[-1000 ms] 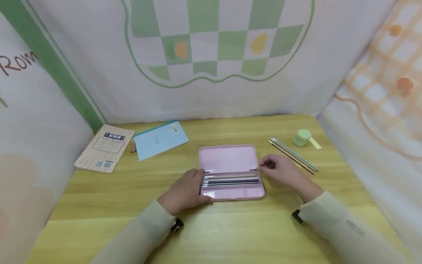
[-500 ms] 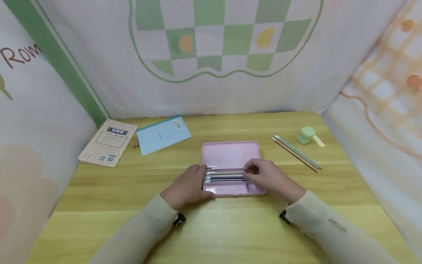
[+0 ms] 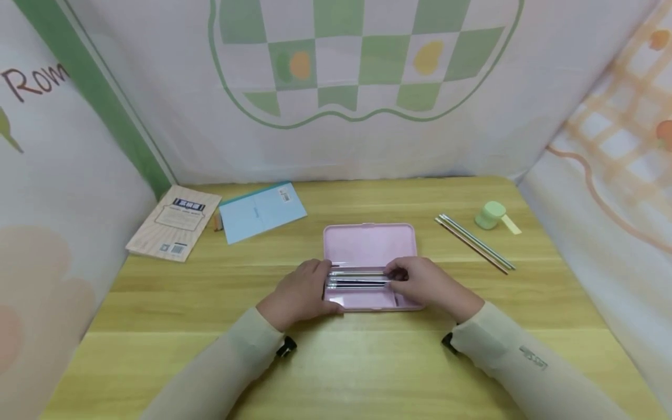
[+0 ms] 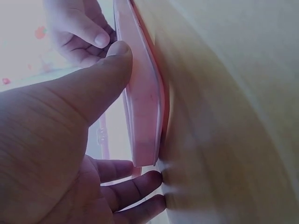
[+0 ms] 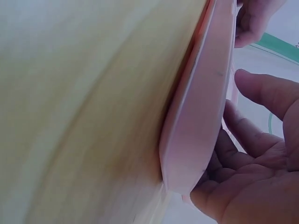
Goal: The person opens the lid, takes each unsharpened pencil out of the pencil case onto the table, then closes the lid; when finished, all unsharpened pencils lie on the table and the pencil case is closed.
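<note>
A pink pencil case point(image 3: 370, 244) lies open on the table with its lid folded back. Several pencils point(image 3: 357, 285), dark and light, lie lengthwise in its long compartment. My left hand point(image 3: 298, 296) grips the case's left end, thumb along the front edge and fingers round the side. In the left wrist view that thumb point(image 4: 105, 74) lies against the case's edge. My right hand point(image 3: 431, 284) reaches over the case's right side, its thumb and forefinger at the right ends of the pencils, which it pinches. Its curled fingers hide those ends; the case wall hides them in the right wrist view.
Several loose pencils point(image 3: 475, 245) lie to the right of the case, near a light green round container point(image 3: 490, 215) with a pale strip beside it. At the back left are a light blue notebook point(image 3: 262, 213) and a beige book point(image 3: 175, 223). Fabric walls enclose the table.
My right hand has moved left from beside the case to over the pencils inside it. The pencils have shifted slightly under its fingers. My left hand keeps its place on the case.
</note>
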The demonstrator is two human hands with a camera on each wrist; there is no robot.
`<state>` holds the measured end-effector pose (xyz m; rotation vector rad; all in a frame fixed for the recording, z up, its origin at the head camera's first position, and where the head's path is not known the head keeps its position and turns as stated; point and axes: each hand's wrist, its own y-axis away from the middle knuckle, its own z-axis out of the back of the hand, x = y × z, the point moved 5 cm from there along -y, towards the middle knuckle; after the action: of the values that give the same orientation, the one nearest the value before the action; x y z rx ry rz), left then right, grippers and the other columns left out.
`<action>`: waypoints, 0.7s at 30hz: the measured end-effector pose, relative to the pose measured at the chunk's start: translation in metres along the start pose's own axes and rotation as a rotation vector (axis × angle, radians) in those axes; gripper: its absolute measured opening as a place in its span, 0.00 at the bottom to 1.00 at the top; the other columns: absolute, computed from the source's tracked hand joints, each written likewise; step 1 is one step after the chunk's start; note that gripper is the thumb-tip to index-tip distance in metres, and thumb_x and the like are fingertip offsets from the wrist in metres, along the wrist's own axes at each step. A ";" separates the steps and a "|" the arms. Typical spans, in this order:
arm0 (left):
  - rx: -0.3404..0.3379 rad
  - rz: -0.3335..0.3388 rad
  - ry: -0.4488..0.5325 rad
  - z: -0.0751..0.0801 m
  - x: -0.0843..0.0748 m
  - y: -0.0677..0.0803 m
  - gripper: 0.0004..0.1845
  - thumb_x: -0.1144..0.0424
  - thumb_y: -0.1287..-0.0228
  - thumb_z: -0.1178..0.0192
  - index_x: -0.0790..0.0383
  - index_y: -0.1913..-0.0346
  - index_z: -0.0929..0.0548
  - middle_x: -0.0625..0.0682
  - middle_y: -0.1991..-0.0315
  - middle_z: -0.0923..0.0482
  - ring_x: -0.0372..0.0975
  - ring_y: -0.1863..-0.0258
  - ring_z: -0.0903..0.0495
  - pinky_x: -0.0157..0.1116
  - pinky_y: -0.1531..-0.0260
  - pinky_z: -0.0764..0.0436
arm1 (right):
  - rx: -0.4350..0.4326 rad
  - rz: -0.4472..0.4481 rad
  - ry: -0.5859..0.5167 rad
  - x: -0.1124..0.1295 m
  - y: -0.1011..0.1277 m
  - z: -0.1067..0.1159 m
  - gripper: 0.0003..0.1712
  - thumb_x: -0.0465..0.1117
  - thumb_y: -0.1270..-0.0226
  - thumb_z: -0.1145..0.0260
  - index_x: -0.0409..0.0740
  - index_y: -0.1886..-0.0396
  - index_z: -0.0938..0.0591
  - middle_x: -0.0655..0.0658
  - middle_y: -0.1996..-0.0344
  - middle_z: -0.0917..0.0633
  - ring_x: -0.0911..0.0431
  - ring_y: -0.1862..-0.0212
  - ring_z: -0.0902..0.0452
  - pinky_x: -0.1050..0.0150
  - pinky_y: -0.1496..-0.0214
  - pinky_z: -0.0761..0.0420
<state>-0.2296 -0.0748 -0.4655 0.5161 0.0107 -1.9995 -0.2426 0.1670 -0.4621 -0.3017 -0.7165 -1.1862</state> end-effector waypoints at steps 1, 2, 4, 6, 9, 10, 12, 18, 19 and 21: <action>-0.003 -0.001 0.001 0.000 0.000 0.000 0.52 0.33 0.44 0.27 0.61 0.25 0.35 0.57 0.32 0.28 0.47 0.35 0.28 0.47 0.34 0.25 | 0.005 0.003 0.004 0.001 0.000 0.000 0.12 0.40 0.35 0.25 0.43 0.53 0.12 0.52 0.63 0.13 0.58 0.59 0.19 0.57 0.53 0.17; -0.007 -0.003 0.004 0.000 0.001 0.000 0.53 0.33 0.45 0.27 0.61 0.25 0.35 0.57 0.32 0.27 0.47 0.35 0.27 0.47 0.34 0.25 | 0.009 0.004 0.010 0.001 0.000 -0.001 0.12 0.40 0.35 0.25 0.43 0.53 0.12 0.52 0.63 0.13 0.58 0.59 0.19 0.57 0.53 0.17; -0.018 -0.009 0.011 0.000 0.002 -0.001 0.54 0.33 0.46 0.26 0.61 0.26 0.34 0.57 0.34 0.26 0.46 0.37 0.26 0.46 0.35 0.24 | 0.014 0.010 0.024 0.001 -0.001 -0.002 0.12 0.40 0.35 0.25 0.43 0.53 0.12 0.52 0.63 0.13 0.58 0.59 0.19 0.57 0.52 0.16; -0.026 -0.016 0.026 -0.001 0.004 -0.003 0.55 0.33 0.48 0.25 0.61 0.25 0.34 0.56 0.35 0.26 0.46 0.38 0.27 0.46 0.34 0.25 | 0.015 0.025 0.041 0.002 -0.002 -0.002 0.12 0.39 0.35 0.25 0.42 0.53 0.12 0.52 0.63 0.13 0.58 0.59 0.19 0.57 0.52 0.16; -0.032 -0.023 0.061 -0.001 0.007 -0.004 0.57 0.33 0.50 0.23 0.62 0.24 0.34 0.56 0.34 0.26 0.46 0.36 0.28 0.44 0.31 0.28 | 0.012 0.037 0.051 0.002 -0.003 -0.003 0.12 0.38 0.36 0.25 0.42 0.54 0.12 0.51 0.63 0.13 0.58 0.59 0.19 0.56 0.53 0.17; -0.036 -0.026 0.073 -0.002 0.007 -0.005 0.57 0.33 0.50 0.23 0.62 0.24 0.34 0.55 0.34 0.26 0.46 0.36 0.28 0.44 0.30 0.29 | 0.012 0.038 0.053 0.002 -0.003 -0.004 0.12 0.37 0.36 0.25 0.42 0.54 0.12 0.51 0.63 0.14 0.58 0.59 0.19 0.56 0.53 0.17; -0.040 -0.029 0.097 -0.002 0.009 -0.005 0.57 0.34 0.51 0.22 0.62 0.24 0.34 0.55 0.33 0.26 0.46 0.35 0.29 0.44 0.30 0.30 | 0.016 0.038 0.058 0.001 -0.004 -0.004 0.11 0.36 0.37 0.25 0.42 0.55 0.12 0.51 0.64 0.14 0.58 0.60 0.20 0.56 0.53 0.17; -0.072 -0.059 0.174 -0.007 0.015 -0.009 0.56 0.34 0.53 0.21 0.61 0.26 0.32 0.54 0.32 0.27 0.48 0.30 0.34 0.44 0.27 0.35 | 0.024 0.045 0.083 0.003 -0.005 -0.005 0.08 0.36 0.36 0.26 0.43 0.58 0.12 0.53 0.67 0.14 0.59 0.62 0.21 0.57 0.54 0.18; -0.075 -0.066 0.191 -0.008 0.016 -0.009 0.57 0.35 0.53 0.20 0.61 0.26 0.32 0.54 0.31 0.27 0.49 0.28 0.35 0.45 0.26 0.36 | 0.026 0.047 0.083 0.003 -0.005 -0.005 0.08 0.36 0.36 0.27 0.43 0.58 0.12 0.53 0.67 0.14 0.59 0.62 0.21 0.57 0.55 0.18; -0.080 -0.077 0.224 -0.010 0.020 -0.011 0.57 0.36 0.54 0.20 0.62 0.25 0.33 0.54 0.30 0.28 0.49 0.27 0.37 0.45 0.25 0.38 | 0.031 0.046 0.077 0.003 -0.005 -0.006 0.07 0.36 0.36 0.27 0.44 0.58 0.12 0.53 0.67 0.15 0.59 0.63 0.21 0.57 0.55 0.18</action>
<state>-0.2432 -0.0838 -0.4844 0.6943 0.2510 -1.9972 -0.2448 0.1595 -0.4652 -0.2442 -0.6570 -1.1363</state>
